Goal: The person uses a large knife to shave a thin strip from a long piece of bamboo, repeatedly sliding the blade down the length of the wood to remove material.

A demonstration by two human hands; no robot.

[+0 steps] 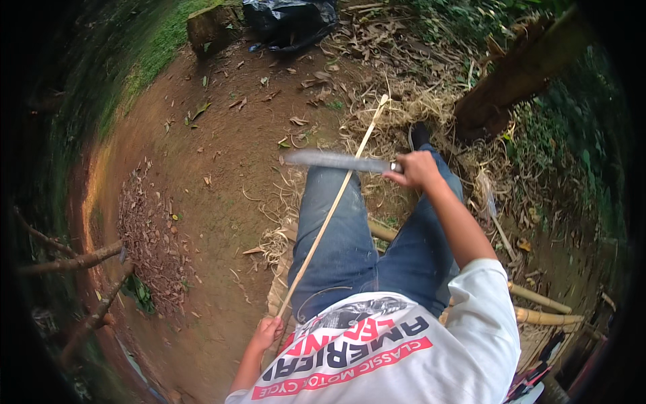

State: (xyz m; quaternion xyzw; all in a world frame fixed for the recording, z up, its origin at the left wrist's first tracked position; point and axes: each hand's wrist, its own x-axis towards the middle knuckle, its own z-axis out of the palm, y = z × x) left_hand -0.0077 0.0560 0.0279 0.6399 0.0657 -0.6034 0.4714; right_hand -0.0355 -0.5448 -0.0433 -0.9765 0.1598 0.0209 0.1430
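A long, thin pale strip of what looks like bamboo (321, 232) runs slantwise over my left thigh, from my hip to beyond my knees. Its near end is gripped in my closed left hand (268, 332). My right hand (418, 170) is wrapped around the handle of a machete (336, 161), most of the handle hidden by the fingers. The broad grey blade points left, crossing the strip above my left knee, and is blurred toward its tip. Whether the edge touches the strip I cannot tell. Curled pale shavings (431, 108) lie heaped around the strip's far end.
I sit with blue jeans (336, 242) spread apart. A thick wooden post (518, 74) leans at the far right. Behind stand a stump (212, 30) and a black plastic bag (289, 23). Bamboo poles (545, 315) lie at the right; branches (74, 264) cross at the left.
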